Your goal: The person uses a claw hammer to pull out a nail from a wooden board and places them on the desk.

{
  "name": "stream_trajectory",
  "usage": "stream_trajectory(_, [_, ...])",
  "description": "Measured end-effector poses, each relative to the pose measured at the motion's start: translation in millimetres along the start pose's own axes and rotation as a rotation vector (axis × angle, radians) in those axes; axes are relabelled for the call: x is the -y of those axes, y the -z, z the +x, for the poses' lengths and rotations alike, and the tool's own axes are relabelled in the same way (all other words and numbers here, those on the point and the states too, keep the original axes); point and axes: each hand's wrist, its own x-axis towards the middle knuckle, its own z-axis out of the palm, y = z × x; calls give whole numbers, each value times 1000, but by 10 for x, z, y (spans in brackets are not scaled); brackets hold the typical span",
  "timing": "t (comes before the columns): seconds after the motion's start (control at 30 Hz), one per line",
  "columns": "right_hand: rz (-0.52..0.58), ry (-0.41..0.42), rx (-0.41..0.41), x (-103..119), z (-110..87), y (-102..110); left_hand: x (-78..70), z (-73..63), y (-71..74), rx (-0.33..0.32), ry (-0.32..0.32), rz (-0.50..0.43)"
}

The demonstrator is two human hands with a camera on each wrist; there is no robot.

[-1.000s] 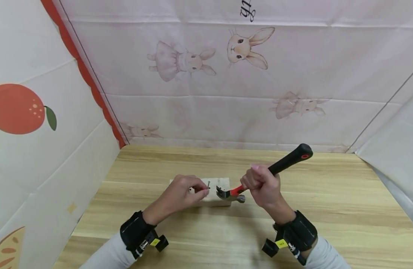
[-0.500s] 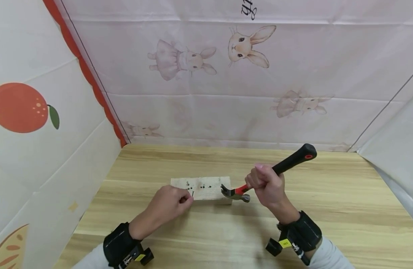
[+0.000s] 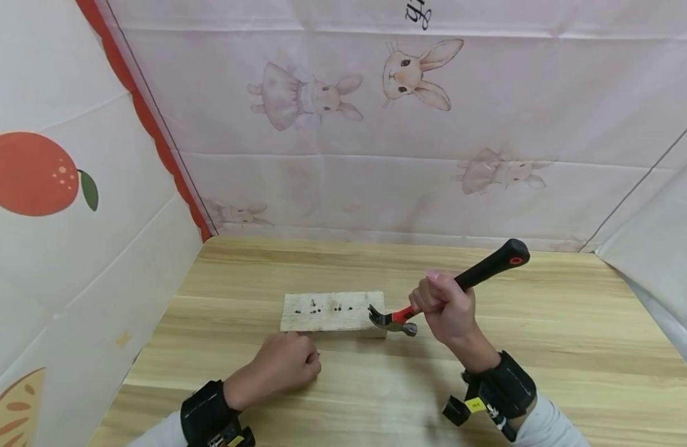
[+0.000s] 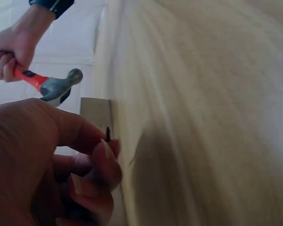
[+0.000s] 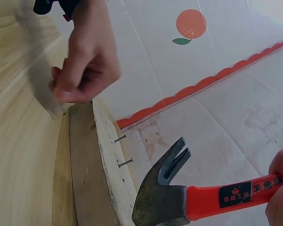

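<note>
- The board (image 3: 332, 320), a pale block with a rough top and smoother brown side, lies flat on the counter (image 3: 377, 397).
- Two grey nails (image 5: 126, 163) stand upright from the board's top, among dark spots (image 3: 297, 311).
- The hammer (image 3: 491, 264) has a grey claw head and a red-and-black handle; its head is at the board's right end, whether touching I cannot tell.
- The right hand (image 3: 446, 310), right of the board, has its fingers wrapped round that handle.
- The left hand (image 3: 284, 364), just beside the board's near edge, pinches a small dark nail (image 4: 108, 133) between thumb and finger.
</note>
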Motion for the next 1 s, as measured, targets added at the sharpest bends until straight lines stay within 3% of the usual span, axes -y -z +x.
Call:
stream_trajectory(0.47, [-1,-29,-40,-3,-25,-12,38,-16,-96,151,57,-84])
stream_trajectory(0.83, [-14,-43,-55,-5,-25,-6,34,-25,-55,193,54,-86])
stream_trajectory(1.0, [-37,-59,-53,20,-3,3,3,-25,1,173,45,-83])
